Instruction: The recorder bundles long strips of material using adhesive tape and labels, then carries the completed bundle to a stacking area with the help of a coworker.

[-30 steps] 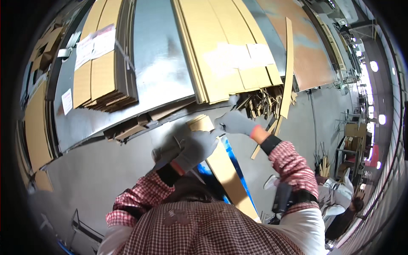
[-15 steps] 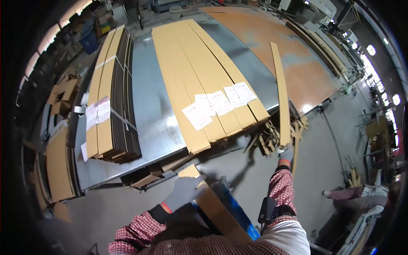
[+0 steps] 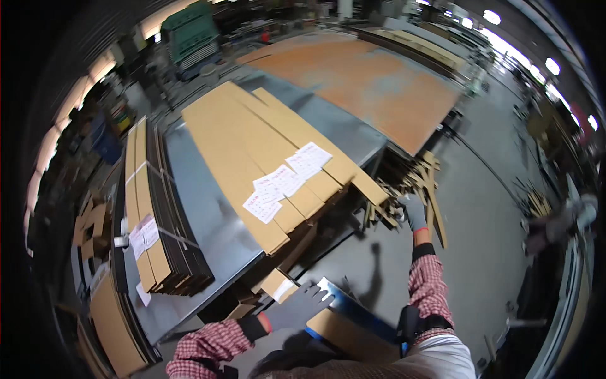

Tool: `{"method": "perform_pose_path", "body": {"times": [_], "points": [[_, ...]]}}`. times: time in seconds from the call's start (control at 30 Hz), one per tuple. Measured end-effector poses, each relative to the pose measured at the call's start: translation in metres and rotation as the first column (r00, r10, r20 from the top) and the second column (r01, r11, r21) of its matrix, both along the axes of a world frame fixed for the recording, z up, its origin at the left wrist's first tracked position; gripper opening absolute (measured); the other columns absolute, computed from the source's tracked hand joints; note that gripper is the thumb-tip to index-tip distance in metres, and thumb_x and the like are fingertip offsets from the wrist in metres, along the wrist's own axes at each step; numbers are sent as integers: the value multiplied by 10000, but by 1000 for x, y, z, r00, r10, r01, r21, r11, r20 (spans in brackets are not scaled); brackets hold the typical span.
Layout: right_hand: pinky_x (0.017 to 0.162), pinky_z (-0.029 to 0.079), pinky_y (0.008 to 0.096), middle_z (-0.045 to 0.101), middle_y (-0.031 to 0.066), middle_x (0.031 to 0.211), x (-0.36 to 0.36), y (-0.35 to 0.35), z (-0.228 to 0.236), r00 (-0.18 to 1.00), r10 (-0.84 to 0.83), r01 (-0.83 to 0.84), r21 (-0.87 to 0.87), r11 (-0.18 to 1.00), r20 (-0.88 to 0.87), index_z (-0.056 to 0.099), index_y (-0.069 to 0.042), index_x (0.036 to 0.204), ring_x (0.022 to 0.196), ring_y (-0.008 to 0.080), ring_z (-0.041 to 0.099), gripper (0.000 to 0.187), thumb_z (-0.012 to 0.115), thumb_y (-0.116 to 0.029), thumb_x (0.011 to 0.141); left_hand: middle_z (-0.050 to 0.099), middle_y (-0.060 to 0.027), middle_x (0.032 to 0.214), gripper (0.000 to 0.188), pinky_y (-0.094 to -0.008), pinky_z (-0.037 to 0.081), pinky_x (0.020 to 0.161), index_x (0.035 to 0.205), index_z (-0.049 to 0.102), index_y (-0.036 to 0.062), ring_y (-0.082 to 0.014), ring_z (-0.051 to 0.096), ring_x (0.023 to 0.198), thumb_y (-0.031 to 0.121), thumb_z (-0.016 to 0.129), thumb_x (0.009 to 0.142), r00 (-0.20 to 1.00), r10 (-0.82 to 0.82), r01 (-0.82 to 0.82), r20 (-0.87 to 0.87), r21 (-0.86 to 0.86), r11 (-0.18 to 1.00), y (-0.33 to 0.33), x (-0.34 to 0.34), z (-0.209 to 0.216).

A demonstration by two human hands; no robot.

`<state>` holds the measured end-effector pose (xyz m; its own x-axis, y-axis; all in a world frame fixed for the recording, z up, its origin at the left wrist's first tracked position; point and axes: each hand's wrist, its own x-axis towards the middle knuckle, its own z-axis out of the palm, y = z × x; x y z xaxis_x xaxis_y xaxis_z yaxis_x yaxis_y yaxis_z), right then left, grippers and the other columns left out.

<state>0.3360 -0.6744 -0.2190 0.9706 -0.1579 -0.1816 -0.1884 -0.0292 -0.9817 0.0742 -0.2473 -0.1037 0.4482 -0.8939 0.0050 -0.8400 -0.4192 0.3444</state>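
A long tan cardboard strip (image 3: 360, 177) lies on the metal table along the right side of a stack of long cardboard panels (image 3: 233, 139). Just beyond the strip's near end is my right hand (image 3: 414, 211), in a grey glove, apart from the strip. Its fingers look loosely spread with nothing visible in them, though slightly blurred. My left hand (image 3: 300, 307), also gloved, is stretched out flat beside a blue-edged box or stand (image 3: 353, 309), close to a small cardboard piece (image 3: 278, 284). Several white printed sheets (image 3: 278, 183) lie across the panels.
Strapped dark-edged cardboard strips (image 3: 151, 208) form a bundle on the left of the metal table (image 3: 211, 215). Scrap strips (image 3: 423, 183) pile up beside the table's right corner. Beyond stands an orange-brown surface (image 3: 372, 88). Metal rails (image 3: 568, 303) run along the right.
The long strip has gone from upright in my right hand to lying beside the stacked panels, and that hand has let go. The view has turned right. My left hand has stretched out.
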Motion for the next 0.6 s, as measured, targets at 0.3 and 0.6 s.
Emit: {"method": "perform_pose_path", "body": {"times": [0.3, 0.6], "points": [[948, 461, 342, 665, 133, 1136, -576, 89, 142, 673, 738, -681, 345, 646, -52, 626, 59, 1172, 1060, 216, 606, 441, 602, -314, 937, 500, -229, 1382, 1093, -392, 379, 1061, 1517, 253, 96, -329, 508, 1261, 396, 796, 617, 634, -44, 282, -772, 178, 943, 27, -29, 18], [998, 469, 437, 591, 134, 1284, -712, 133, -44, 961, -85, 260, 748, 610, -264, 506, -79, 1342, 1183, 297, 564, 712, 537, -624, 885, 499, -248, 1348, 1004, -395, 385, 1048, 1457, 314, 10, -354, 502, 1238, 365, 769, 636, 768, -85, 130, -635, 25, 991, 94, -177, 21]]}}
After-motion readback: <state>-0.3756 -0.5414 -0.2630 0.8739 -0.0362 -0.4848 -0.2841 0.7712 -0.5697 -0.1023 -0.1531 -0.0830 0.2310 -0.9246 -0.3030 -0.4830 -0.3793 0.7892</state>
